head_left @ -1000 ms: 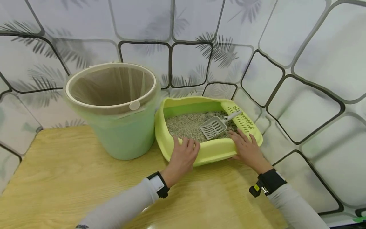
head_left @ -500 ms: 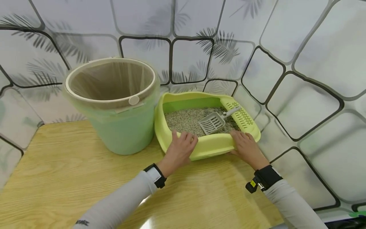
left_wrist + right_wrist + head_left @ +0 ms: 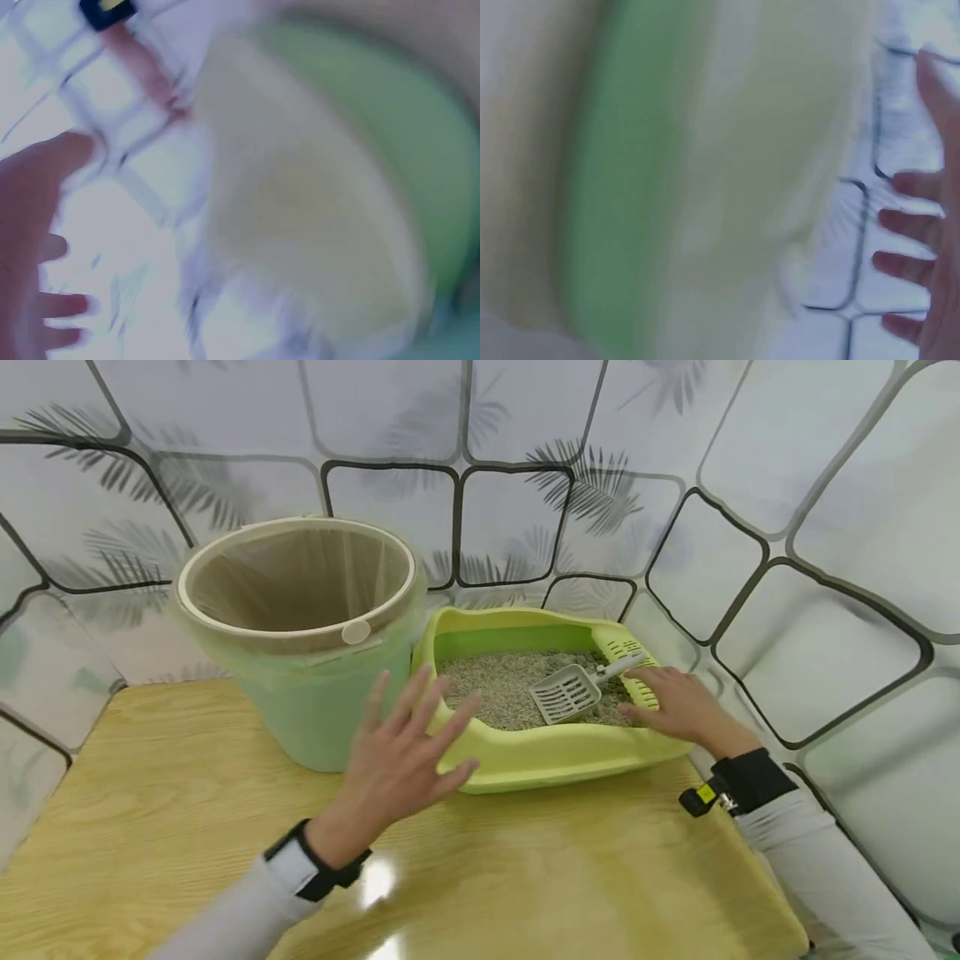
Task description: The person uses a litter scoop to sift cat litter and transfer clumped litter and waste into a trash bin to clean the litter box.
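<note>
A lime-green cat litter box [image 3: 555,762] holds grey-brown litter [image 3: 483,681]. On the litter lies a grey slotted litter scoop [image 3: 567,693], its handle resting on the perforated ledge at the box's right end. My left hand [image 3: 397,760] is spread wide, holding nothing, in front of the box's left end and the bin. Over the right end of the box is my right hand [image 3: 678,706], fingers extended near the scoop's handle; whether it touches the ledge I cannot tell. Both wrist views are blurred, showing the left hand [image 3: 30,225] and right hand [image 3: 937,225] apart from the box.
A pale green bin [image 3: 322,714] with a beige rim and clear liner stands just left of the box. Both rest on a yellow wood-grain tabletop [image 3: 187,827]. Patterned wall covering [image 3: 510,527] rises close behind and along the right side.
Both hands have let go of the box's front rim. The left hand has moved left and spread its fingers; the right has moved right and up towards the ledge. The scoop stays on the litter.
</note>
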Demonstrator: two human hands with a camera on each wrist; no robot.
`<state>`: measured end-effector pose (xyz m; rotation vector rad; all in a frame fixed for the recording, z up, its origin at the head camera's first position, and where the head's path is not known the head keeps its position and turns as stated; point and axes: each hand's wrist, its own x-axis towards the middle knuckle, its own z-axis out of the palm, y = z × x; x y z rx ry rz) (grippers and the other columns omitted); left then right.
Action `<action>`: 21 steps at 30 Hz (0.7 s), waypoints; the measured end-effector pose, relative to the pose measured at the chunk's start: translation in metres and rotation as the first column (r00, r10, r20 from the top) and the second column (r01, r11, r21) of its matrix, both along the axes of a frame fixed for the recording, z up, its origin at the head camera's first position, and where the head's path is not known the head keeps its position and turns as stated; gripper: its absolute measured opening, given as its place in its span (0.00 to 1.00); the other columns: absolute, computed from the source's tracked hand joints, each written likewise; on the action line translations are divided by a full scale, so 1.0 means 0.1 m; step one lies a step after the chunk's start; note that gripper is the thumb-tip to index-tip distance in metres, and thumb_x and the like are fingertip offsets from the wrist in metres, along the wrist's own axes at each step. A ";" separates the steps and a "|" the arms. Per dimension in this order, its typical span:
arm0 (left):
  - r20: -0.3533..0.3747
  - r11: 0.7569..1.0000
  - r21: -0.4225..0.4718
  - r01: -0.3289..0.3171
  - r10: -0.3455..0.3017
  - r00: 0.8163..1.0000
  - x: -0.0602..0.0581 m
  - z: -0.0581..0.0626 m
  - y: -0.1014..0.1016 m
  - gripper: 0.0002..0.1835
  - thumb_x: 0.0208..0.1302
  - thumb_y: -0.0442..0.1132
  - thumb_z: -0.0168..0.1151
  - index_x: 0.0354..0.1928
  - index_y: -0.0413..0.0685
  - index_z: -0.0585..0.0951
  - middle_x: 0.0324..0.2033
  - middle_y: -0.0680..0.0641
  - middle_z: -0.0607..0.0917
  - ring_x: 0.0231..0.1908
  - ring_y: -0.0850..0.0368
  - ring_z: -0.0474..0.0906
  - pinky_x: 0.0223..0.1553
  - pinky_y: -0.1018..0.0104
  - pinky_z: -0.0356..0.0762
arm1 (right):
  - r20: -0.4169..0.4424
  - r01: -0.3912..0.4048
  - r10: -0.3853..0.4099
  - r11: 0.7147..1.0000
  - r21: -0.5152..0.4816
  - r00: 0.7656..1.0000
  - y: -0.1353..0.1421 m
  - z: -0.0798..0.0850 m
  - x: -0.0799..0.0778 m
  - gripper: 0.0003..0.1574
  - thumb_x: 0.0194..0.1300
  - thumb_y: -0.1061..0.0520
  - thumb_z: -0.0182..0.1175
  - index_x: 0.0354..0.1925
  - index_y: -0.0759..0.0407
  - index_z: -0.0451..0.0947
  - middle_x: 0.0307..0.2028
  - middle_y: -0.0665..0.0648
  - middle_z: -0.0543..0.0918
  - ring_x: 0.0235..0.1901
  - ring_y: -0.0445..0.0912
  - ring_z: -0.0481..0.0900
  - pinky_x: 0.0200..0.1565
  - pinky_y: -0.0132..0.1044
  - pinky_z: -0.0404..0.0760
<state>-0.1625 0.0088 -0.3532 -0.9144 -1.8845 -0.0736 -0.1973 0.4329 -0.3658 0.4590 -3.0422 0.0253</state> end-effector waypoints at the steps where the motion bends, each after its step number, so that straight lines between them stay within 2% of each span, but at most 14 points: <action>1: -0.080 0.994 0.106 0.026 -0.017 0.997 0.00 0.13 -0.15 0.35 0.56 0.64 0.45 0.62 0.54 0.67 0.59 0.40 0.68 0.64 0.42 0.59 0.57 0.40 0.51 | 0.016 0.007 -0.007 1.000 0.001 1.000 0.05 0.06 -0.11 0.44 0.61 0.31 0.47 0.65 0.57 0.60 0.61 0.67 0.66 0.58 0.66 0.63 0.52 0.64 0.59; 3: -0.208 0.954 0.291 0.070 -0.008 0.978 -0.05 0.36 -0.43 0.28 0.58 0.59 0.45 0.55 0.53 0.73 0.56 0.41 0.72 0.60 0.43 0.64 0.55 0.41 0.54 | 0.056 0.024 -0.026 0.999 0.038 0.998 0.14 0.14 -0.33 0.42 0.63 0.34 0.48 0.65 0.59 0.60 0.61 0.69 0.65 0.56 0.67 0.64 0.50 0.64 0.62; 4: -0.238 0.929 0.362 0.077 0.013 0.971 -0.08 0.45 -0.56 0.26 0.58 0.58 0.44 0.53 0.52 0.74 0.54 0.42 0.74 0.58 0.44 0.65 0.55 0.42 0.54 | 0.086 0.029 -0.033 0.998 0.050 0.996 0.19 0.15 -0.44 0.41 0.63 0.36 0.49 0.65 0.59 0.59 0.61 0.70 0.65 0.56 0.67 0.64 0.50 0.63 0.62; 7: -0.232 0.875 0.483 0.042 0.081 0.969 -0.21 0.62 -0.85 0.24 0.61 0.56 0.41 0.49 0.50 0.76 0.52 0.44 0.76 0.57 0.45 0.67 0.55 0.43 0.53 | 0.186 0.039 -0.050 0.997 0.065 0.981 0.29 0.11 -0.68 0.41 0.63 0.41 0.52 0.67 0.61 0.56 0.62 0.72 0.61 0.56 0.69 0.63 0.49 0.62 0.64; 9: -0.185 0.860 0.509 0.025 0.081 0.979 -0.34 0.63 -0.97 0.24 0.61 0.55 0.41 0.48 0.49 0.77 0.52 0.44 0.77 0.57 0.45 0.67 0.56 0.43 0.51 | 0.240 0.041 -0.057 0.997 0.071 0.969 0.34 0.08 -0.76 0.42 0.63 0.44 0.54 0.68 0.61 0.54 0.63 0.73 0.59 0.56 0.70 0.62 0.48 0.62 0.64; 13: -0.085 0.873 0.487 0.021 0.024 0.996 -0.61 0.55 -1.11 0.25 0.63 0.54 0.40 0.48 0.43 0.77 0.51 0.42 0.78 0.57 0.45 0.68 0.59 0.46 0.51 | 0.296 0.033 -0.052 0.997 0.066 0.954 0.33 -0.02 -0.84 0.42 0.63 0.43 0.53 0.67 0.62 0.55 0.61 0.72 0.63 0.56 0.69 0.64 0.48 0.63 0.65; 15: -0.053 0.885 0.462 0.054 -0.033 0.998 -0.73 0.50 -1.16 0.24 0.63 0.51 0.41 0.42 0.39 0.79 0.44 0.40 0.80 0.52 0.43 0.72 0.58 0.47 0.54 | 0.298 0.023 -0.042 0.998 0.066 0.954 0.31 -0.08 -0.89 0.41 0.63 0.41 0.53 0.66 0.63 0.58 0.58 0.71 0.67 0.54 0.68 0.67 0.47 0.62 0.66; 16: -0.050 0.889 0.452 0.070 -0.054 0.997 -0.79 0.48 -1.18 0.23 0.63 0.50 0.42 0.36 0.37 0.79 0.38 0.39 0.81 0.46 0.43 0.75 0.57 0.48 0.57 | 0.297 0.019 -0.038 0.998 0.068 0.954 0.30 -0.10 -0.91 0.40 0.63 0.41 0.53 0.64 0.63 0.60 0.56 0.70 0.70 0.53 0.67 0.68 0.46 0.62 0.66; 18: -0.068 0.893 0.440 0.092 -0.069 0.995 -0.87 0.46 -1.22 0.21 0.61 0.47 0.43 0.19 0.39 0.74 0.20 0.42 0.77 0.27 0.44 0.75 0.42 0.52 0.69 | 0.287 0.009 -0.031 0.997 0.079 0.957 0.28 -0.15 -0.97 0.39 0.62 0.40 0.54 0.62 0.63 0.63 0.53 0.69 0.72 0.52 0.67 0.69 0.45 0.62 0.67; 19: -0.084 0.895 0.436 0.094 -0.064 0.994 -0.90 0.45 -1.23 0.21 0.60 0.45 0.43 0.13 0.41 0.69 0.14 0.45 0.71 0.19 0.46 0.70 0.32 0.54 0.70 | 0.279 0.003 -0.027 0.996 0.087 0.960 0.26 -0.16 -1.00 0.39 0.61 0.40 0.55 0.61 0.63 0.65 0.53 0.68 0.73 0.51 0.67 0.69 0.45 0.62 0.67; 21: -0.123 0.895 0.437 0.082 -0.030 0.992 -0.95 0.45 -1.27 0.22 0.59 0.44 0.43 0.08 0.48 0.58 0.08 0.50 0.59 0.10 0.51 0.55 0.17 0.56 0.58 | 0.259 -0.007 -0.020 0.995 0.104 0.966 0.24 -0.19 -1.06 0.37 0.59 0.43 0.57 0.60 0.63 0.66 0.53 0.68 0.73 0.52 0.67 0.66 0.45 0.63 0.65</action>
